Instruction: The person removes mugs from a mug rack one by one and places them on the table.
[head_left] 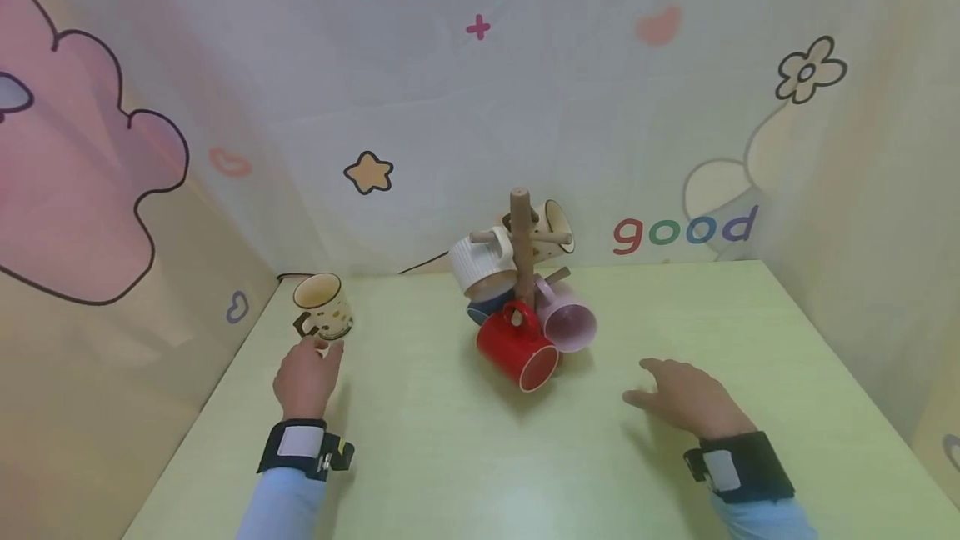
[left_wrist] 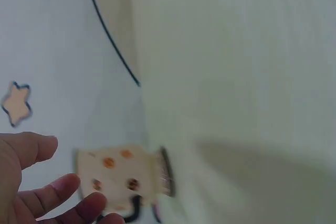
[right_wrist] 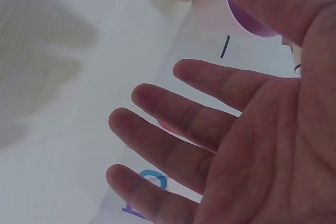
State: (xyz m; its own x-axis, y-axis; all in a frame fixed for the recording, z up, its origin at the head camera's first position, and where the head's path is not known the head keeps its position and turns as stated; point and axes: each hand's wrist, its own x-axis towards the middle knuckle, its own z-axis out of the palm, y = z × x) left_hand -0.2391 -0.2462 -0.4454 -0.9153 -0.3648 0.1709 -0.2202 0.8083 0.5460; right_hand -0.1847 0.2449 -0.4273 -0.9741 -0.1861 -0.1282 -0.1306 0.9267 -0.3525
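1. Head view: left hand (head_left: 307, 380), thumb and fingers parted, gripping nothing, just beside spotted cream mug (head_left: 333, 307); contact unclear.
2. Mug upright, table's (head_left: 420, 440) far left.
3. Right hand (head_left: 686, 397) empty, fingers spread.

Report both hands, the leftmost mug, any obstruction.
Left hand open by spotted mug, contact unclear. Right hand open, empty. Mug upright on table. Nothing visible between left hand and mug.

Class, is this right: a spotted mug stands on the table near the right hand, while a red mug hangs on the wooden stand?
One slip: the head view shows that spotted mug near the left hand, not the right hand. The rest stands.
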